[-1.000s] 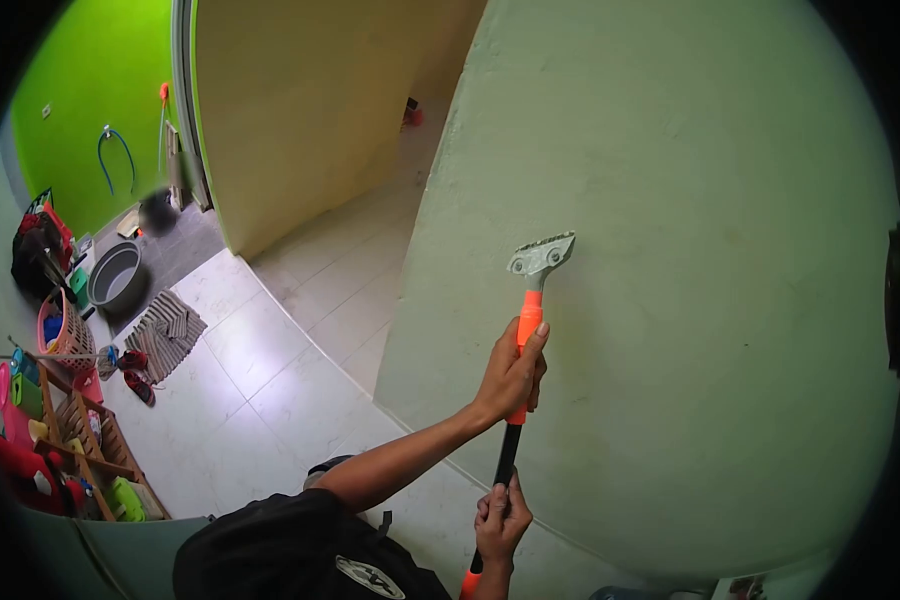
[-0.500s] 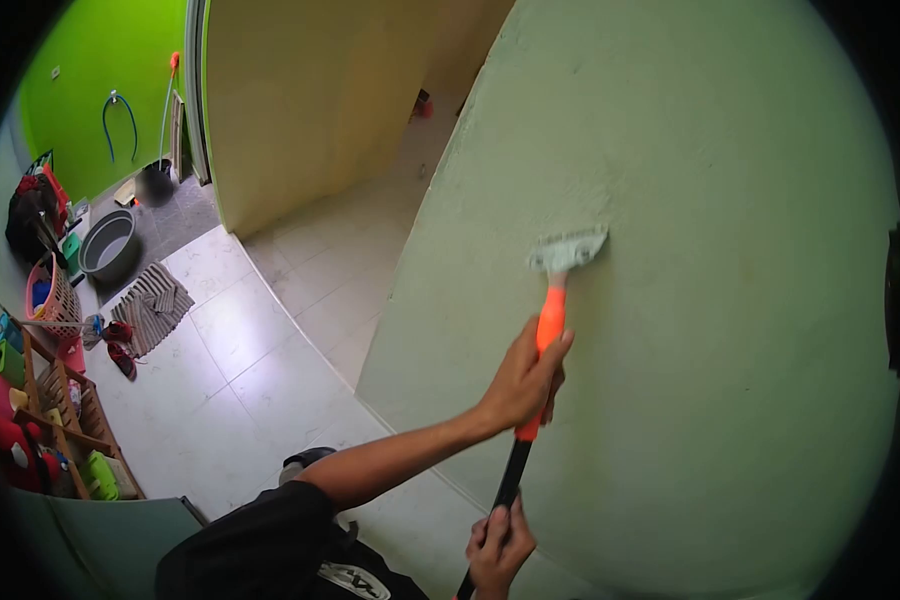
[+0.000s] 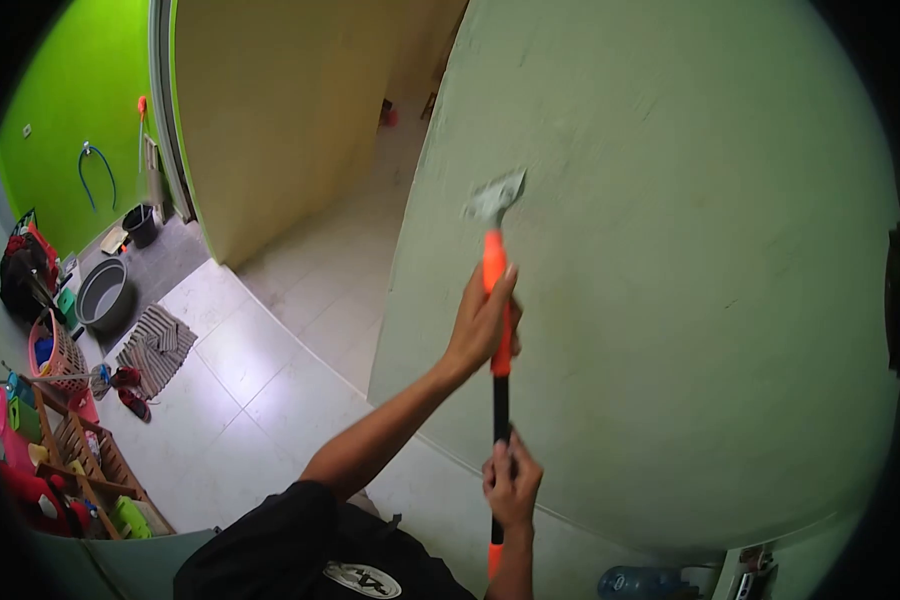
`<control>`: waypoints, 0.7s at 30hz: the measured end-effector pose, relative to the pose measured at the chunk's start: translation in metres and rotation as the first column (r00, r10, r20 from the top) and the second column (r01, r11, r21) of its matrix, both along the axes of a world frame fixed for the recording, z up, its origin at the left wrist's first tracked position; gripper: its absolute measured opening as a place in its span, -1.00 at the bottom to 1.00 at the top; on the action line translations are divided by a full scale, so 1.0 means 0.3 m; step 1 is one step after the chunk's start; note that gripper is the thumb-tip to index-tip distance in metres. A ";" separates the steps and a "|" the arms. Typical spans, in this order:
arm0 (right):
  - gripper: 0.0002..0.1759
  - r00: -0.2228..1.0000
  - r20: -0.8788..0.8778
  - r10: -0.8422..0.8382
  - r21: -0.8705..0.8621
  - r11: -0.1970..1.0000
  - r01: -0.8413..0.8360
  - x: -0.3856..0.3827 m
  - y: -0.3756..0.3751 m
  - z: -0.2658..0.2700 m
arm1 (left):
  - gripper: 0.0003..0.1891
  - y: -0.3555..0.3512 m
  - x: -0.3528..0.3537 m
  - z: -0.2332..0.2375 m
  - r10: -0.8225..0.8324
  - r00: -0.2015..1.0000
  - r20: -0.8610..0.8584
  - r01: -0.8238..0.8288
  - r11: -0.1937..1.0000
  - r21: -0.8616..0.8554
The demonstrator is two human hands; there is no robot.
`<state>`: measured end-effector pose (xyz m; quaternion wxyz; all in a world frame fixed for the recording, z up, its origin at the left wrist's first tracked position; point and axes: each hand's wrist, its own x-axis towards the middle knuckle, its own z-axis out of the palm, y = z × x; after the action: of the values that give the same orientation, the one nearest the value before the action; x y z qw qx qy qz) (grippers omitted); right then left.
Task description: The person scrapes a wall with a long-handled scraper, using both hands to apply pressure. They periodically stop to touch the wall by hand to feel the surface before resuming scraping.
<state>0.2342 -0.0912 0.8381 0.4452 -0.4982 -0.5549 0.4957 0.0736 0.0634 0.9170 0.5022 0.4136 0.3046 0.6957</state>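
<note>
A long-handled scraper (image 3: 500,300) with an orange and black handle rises in front of the pale green wall (image 3: 690,300). Its metal head (image 3: 496,196) is at the wall's surface, near some scuffed, uneven paint. My left hand (image 3: 483,322) wraps around the upper orange grip, below the head. Lower down, my right hand (image 3: 513,480) is closed around the black part of the shaft. Another orange section of the handle shows beneath my right hand.
White floor tiles (image 3: 240,360) lie to the left, with a striped cloth (image 3: 158,338) and red shoes (image 3: 133,402). Beyond are a grey basin (image 3: 105,293), a pink basket (image 3: 67,362) and a wooden rack (image 3: 80,450). A blue water bottle (image 3: 635,582) is by the wall's foot.
The scraper and both hands have moved up and left in the view, and the handle stands more upright. The view has shifted, bringing the blue bottle into sight.
</note>
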 end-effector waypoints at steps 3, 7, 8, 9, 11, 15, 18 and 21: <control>-0.57 1.000 0.003 0.001 -0.051 0.999 -0.001 0.073 -0.120 -0.197 | -0.67 -0.127 0.031 -0.209 -0.062 0.998 0.026 0.065 0.989 -0.135; -0.62 0.999 -0.031 -0.038 -0.262 0.965 0.029 0.132 -0.289 -0.317 | -0.63 -0.234 0.076 -0.470 -0.163 0.986 0.023 0.161 0.929 -0.334; -0.63 0.997 -0.054 -0.049 -0.314 0.949 0.029 0.142 -0.327 -0.331 | -0.61 -0.263 0.087 -0.502 -0.181 0.983 0.021 0.175 0.911 -0.372; -0.65 0.995 -0.076 -0.057 -0.369 0.929 0.025 0.147 -0.355 -0.340 | -0.61 -0.281 0.094 -0.517 -0.196 0.981 0.011 0.185 0.907 -0.379; -0.67 0.997 -0.066 -0.042 -0.374 0.927 0.014 0.151 -0.396 -0.361 | -0.60 -0.318 0.106 -0.546 -0.225 0.974 -0.006 0.203 0.893 -0.403; -0.76 0.998 0.047 -0.045 -0.282 0.958 0.056 0.145 -0.416 -0.442 | -0.60 -0.324 0.112 -0.573 -0.261 0.965 -0.038 0.220 0.876 -0.429; -0.78 0.990 0.133 -0.052 -0.232 0.969 0.082 0.157 -0.416 -0.478 | -0.59 -0.331 0.113 -0.578 -0.261 0.962 -0.073 0.201 0.867 -0.456; -0.75 0.959 0.264 -0.103 -0.119 0.983 0.139 0.153 -0.414 -0.476 | -0.51 -0.328 0.078 -0.599 -0.303 0.915 -0.266 0.138 0.855 -0.500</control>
<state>0.2802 -0.2154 0.6954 0.3641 -0.6204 -0.5410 0.4357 0.0972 -0.0350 0.7373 0.6054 0.4239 0.4950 0.4570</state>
